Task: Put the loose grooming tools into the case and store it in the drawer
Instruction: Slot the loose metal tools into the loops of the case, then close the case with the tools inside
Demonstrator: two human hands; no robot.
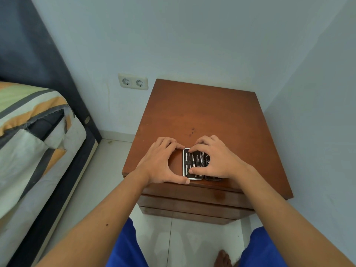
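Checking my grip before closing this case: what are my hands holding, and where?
The open case: left hand pinches its left edge at both corners; right hand grips the tool-filled half, top and bottom.

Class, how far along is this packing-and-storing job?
Done: metal tools sit in the open black grooming case on the brown wooden nightstand. In hand: left hand and right hand hold that case. Left: closing it, then storing it; the wooden drawer fronts look shut.

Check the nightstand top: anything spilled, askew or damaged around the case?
Nothing serious. The case lies open and square near the front edge of the nightstand, held by the left hand and right hand. Only a few dark specks mark the top behind the hands, and a darker blotch shows on the front.
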